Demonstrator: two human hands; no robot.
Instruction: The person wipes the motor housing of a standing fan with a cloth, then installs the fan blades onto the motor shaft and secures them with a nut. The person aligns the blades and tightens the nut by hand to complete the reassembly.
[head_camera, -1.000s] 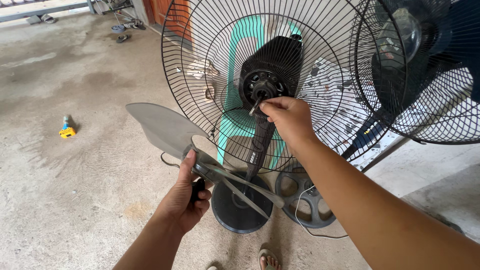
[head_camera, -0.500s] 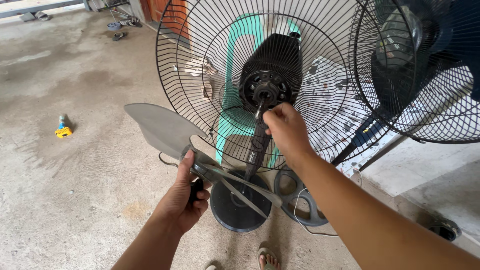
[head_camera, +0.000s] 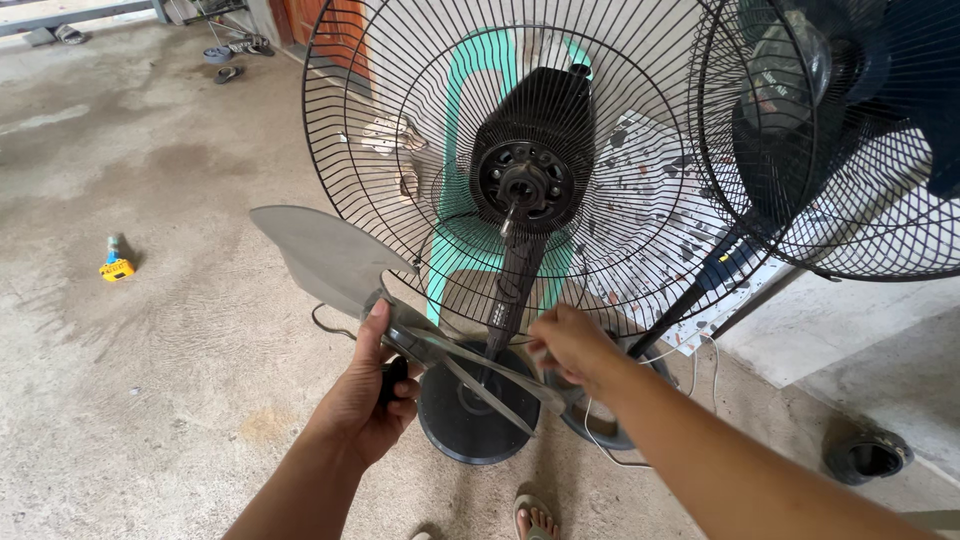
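Observation:
A black pedestal fan stands in front of me with only its rear wire guard (head_camera: 390, 120) on, its motor housing (head_camera: 528, 150) and bare shaft (head_camera: 510, 222) exposed. My left hand (head_camera: 372, 392) grips the hub of a grey metal fan blade (head_camera: 330, 255) held low, left of the stand. My right hand (head_camera: 568, 345) sits low by the blade's lower tips, fingers curled; whether it holds anything is unclear. The fan's round black base (head_camera: 478, 425) is on the floor below both hands.
A second black fan (head_camera: 850, 130) with its full cage stands at the right. A teal plastic chair (head_camera: 470, 210) is behind the guard. A small yellow and blue object (head_camera: 116, 264) lies on the concrete floor at left. My foot (head_camera: 535, 518) shows at the bottom.
My right hand has come down from the motor shaft to the blade's lower tips. My left hand keeps its grip on the blade hub.

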